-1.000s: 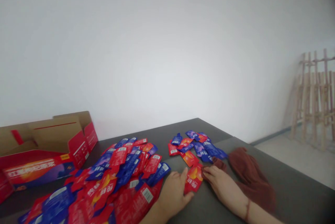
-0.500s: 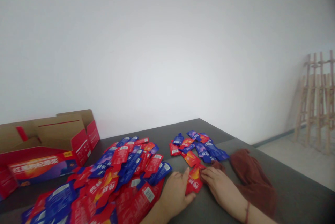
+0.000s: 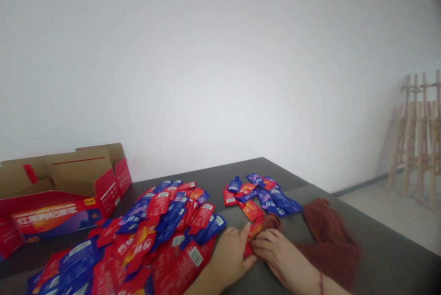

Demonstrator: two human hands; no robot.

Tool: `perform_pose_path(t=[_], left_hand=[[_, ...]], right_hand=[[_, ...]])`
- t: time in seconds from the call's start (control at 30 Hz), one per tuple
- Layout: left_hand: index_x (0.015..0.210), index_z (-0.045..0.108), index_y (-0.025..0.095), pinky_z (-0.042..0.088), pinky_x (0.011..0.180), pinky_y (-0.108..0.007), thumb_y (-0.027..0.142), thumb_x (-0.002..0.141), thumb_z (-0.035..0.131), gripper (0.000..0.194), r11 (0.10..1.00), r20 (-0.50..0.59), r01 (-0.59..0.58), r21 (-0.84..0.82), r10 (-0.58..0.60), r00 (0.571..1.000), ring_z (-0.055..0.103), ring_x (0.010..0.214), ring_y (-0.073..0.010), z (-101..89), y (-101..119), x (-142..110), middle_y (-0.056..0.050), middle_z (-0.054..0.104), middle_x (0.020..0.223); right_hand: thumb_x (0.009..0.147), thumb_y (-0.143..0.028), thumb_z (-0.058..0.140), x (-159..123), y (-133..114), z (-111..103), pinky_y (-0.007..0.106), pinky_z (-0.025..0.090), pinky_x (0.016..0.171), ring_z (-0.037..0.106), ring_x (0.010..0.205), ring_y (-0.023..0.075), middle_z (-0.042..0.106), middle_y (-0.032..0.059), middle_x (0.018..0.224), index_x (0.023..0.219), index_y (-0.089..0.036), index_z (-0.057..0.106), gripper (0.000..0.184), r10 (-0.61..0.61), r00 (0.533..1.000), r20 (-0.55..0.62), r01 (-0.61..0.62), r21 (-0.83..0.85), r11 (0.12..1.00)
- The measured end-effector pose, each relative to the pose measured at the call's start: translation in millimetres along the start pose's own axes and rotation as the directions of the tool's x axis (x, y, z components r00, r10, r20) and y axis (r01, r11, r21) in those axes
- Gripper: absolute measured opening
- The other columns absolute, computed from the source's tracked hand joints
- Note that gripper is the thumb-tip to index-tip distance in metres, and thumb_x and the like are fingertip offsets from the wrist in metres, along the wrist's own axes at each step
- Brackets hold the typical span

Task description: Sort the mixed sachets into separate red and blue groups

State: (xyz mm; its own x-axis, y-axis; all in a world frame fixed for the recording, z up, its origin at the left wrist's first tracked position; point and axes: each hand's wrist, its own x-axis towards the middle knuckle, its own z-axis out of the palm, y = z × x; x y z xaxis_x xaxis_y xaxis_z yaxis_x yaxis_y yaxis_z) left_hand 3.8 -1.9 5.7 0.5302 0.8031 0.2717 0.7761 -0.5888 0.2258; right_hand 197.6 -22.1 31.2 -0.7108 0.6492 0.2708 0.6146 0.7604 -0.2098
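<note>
My left hand (image 3: 230, 254) lies on the dark table (image 3: 386, 249) at the right edge of a big heap of red and blue sachets (image 3: 144, 235), its thumb against a red sachet (image 3: 254, 231). My right hand (image 3: 274, 251) has its fingers curled over the same red sachet, covering most of it. Both hands grip it from either side. A smaller group of sachets (image 3: 260, 192) lies just beyond the hands.
An open red and brown cardboard box (image 3: 62, 194) stands at the left rear of the table. A dark red cloth (image 3: 327, 235) lies to the right of my hands. Wooden frames (image 3: 418, 138) lean against the wall at far right.
My right hand has slid left over the red sachet, now hiding most of it. My left hand has stayed in place. The view has shifted slightly.
</note>
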Motion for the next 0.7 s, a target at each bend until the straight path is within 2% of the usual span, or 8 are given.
perform_pose_path(t=[0.1,0.23,0.33,0.47,0.53,0.6,0.7], left_hand=[[0.142,0.03,0.017,0.036,0.098,-0.039,0.039,0.078,0.065,0.077,1.0,0.005,0.017,0.012,-0.018,1.0,0.052,0.106,-0.0263,0.3,0.0,0.7,-0.011,0.06,0.117],[0.143,0.029,0.016,0.038,0.097,-0.039,0.04,0.077,0.065,0.079,0.999,0.03,0.027,0.024,-0.028,0.999,0.052,0.106,-0.027,-2.1,1.1,1.6,-0.012,0.059,0.117],[0.144,0.026,0.016,0.037,0.097,-0.038,0.038,0.077,0.064,0.079,1.0,0.031,0.023,0.021,-0.024,0.999,0.052,0.106,-0.0265,-4.0,2.3,1.6,-0.011,0.059,0.118],[0.144,0.025,0.016,0.038,0.096,-0.038,0.036,0.078,0.063,0.078,0.999,0.036,0.031,0.012,-0.032,0.999,0.052,0.106,-0.0265,-4.9,3.3,1.7,-0.011,0.059,0.118],[0.144,0.025,0.016,0.038,0.096,-0.038,0.036,0.079,0.063,0.078,1.0,0.04,0.03,0.008,-0.031,0.999,0.052,0.106,-0.0265,-5.3,3.6,1.8,-0.011,0.059,0.118],[0.144,0.026,0.016,0.037,0.097,-0.038,0.036,0.08,0.062,0.076,1.0,0.036,0.027,0.006,-0.027,0.999,0.052,0.107,-0.0262,-5.7,3.7,1.6,-0.011,0.059,0.119],[0.143,0.028,0.017,0.037,0.098,-0.038,0.036,0.08,0.062,0.074,1.0,0.028,0.029,0.01,-0.03,0.999,0.051,0.107,-0.0261,-5.4,3.5,0.8,-0.011,0.058,0.119]], right_hand=[[0.091,-0.019,0.044,6.6,16.2,3.3,0.039,0.032,0.102,0.05,0.115,0.0215,0.062,0.0056,0.125,0.124,-0.025,0.059,0.037,0.117,0.992,-0.051,-0.12,-0.051,0.992],[0.089,-0.016,0.041,11.4,39.3,4.3,0.042,0.03,0.103,0.047,0.119,0.0241,0.06,0.0074,0.127,0.122,-0.021,0.061,0.039,0.267,0.955,-0.131,-0.281,-0.1,0.955],[0.087,-0.015,0.04,12.3,35.8,0.2,0.042,0.03,0.103,0.047,0.118,0.0234,0.06,0.0073,0.127,0.123,-0.021,0.06,0.042,0.242,0.965,-0.103,-0.249,-0.061,0.967],[0.081,-0.014,0.042,11.2,16.2,-1.9,0.04,0.027,0.104,0.047,0.117,0.0219,0.062,0.0062,0.122,0.122,-0.023,0.06,0.045,0.07,0.997,-0.042,-0.069,0.035,0.997],[0.078,-0.012,0.044,11.4,12.2,0.1,0.04,0.025,0.105,0.047,0.117,0.0215,0.064,0.0054,0.119,0.12,-0.024,0.061,0.047,0.03,0.999,-0.028,-0.029,0.047,0.998],[0.075,-0.011,0.044,13.5,15.8,2.8,0.04,0.023,0.106,0.046,0.117,0.0214,0.063,0.0047,0.12,0.12,-0.024,0.061,0.05,0.058,0.998,-0.026,-0.058,0.016,0.998],[0.075,-0.011,0.044,20.6,29.9,5.3,0.041,0.024,0.105,0.044,0.12,0.0231,0.06,0.0062,0.126,0.122,-0.021,0.059,0.051,0.2,0.978,-0.062,-0.204,-0.071,0.976]])
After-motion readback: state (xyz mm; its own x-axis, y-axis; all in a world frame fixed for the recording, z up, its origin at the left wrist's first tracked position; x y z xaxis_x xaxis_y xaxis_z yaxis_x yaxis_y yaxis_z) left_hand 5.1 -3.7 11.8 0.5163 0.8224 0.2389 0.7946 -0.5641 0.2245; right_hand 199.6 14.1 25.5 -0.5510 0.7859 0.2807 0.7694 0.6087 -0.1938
